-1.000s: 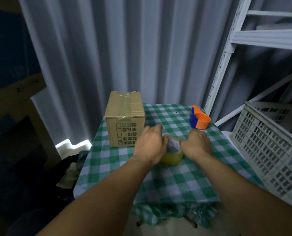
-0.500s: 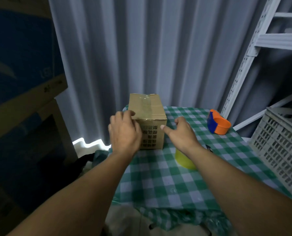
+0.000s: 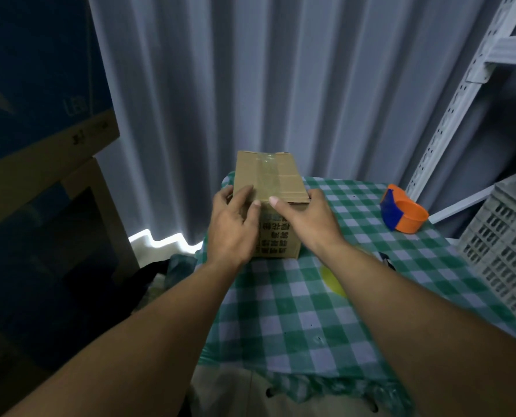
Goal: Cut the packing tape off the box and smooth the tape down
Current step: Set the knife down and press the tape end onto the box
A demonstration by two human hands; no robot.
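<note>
A small cardboard box [image 3: 277, 179] stands at the table's far left corner, with a strip of clear packing tape [image 3: 268, 176] running along its top. My left hand [image 3: 232, 227] rests against the box's near left corner, fingers laid over the top edge. My right hand [image 3: 307, 221] presses on the near right side, thumb on the top edge by the tape's end. The yellowish tape roll [image 3: 333, 279] lies on the cloth behind my right forearm, mostly hidden.
A green-and-white checked tablecloth [image 3: 295, 326] covers the small table. An orange-and-blue tape cutter [image 3: 402, 216] sits at the far right. A white plastic crate [image 3: 503, 251] and a white metal shelf frame [image 3: 449, 100] stand on the right. Large cartons [image 3: 40, 145] are stacked on the left.
Both hands left the tape roll and moved forward and left onto the box. The roll stays on the cloth. My head turned left and moved closer.
</note>
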